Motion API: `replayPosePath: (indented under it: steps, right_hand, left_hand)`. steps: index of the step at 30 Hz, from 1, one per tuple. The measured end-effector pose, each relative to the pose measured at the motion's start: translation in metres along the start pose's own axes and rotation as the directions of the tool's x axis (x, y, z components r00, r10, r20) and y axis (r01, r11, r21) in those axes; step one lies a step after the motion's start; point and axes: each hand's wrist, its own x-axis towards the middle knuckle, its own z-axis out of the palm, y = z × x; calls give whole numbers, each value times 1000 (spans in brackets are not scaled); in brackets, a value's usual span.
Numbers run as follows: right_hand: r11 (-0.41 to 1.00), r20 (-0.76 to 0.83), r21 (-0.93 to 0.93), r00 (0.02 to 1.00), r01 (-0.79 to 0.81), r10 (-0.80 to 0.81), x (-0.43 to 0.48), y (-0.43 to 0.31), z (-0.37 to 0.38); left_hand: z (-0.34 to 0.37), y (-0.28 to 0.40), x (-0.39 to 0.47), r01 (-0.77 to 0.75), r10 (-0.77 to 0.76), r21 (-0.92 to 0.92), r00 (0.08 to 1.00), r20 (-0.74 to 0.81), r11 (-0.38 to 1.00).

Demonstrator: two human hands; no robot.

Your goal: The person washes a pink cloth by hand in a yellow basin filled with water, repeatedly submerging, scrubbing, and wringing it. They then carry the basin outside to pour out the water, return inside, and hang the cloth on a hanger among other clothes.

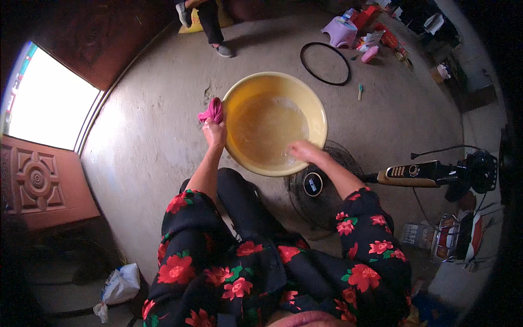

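Before me is a round yellow plastic basin (321,118) with cloudy water (265,126) in it. My left hand (215,133) grips a bunched pink cloth (212,110) against the basin's left rim. Over the lower right of the water is my right hand (302,150), blurred and with its wrist above the rim. Whether its fingers hold anything cannot be made out.
Beside my right forearm lies a pedestal fan (314,184), its pole running right. A black hoop (325,64) and a small brush (360,92) lie on the concrete floor (163,122). A purple stool (341,32) stands beyond. Another person's foot (222,50) is ahead.
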Motion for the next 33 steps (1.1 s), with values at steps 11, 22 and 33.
replayPosePath:
  steps: [11,22,33]
  right_hand:
    - [824,-719,538,413,-177,559,11,42,-49]
    - [784,-667,616,480,-76,570,12,-68,-96]
    - [571,-406,816,793,90,455,129,-373,-68]
  left_hand:
    - [-7,7,-1,115,-75,-427,991,110,897]
    - [-106,-10,21,457,-391,-488,890,236,744]
    - [-430,-50,108,266,-461,-530,842,-279,805]
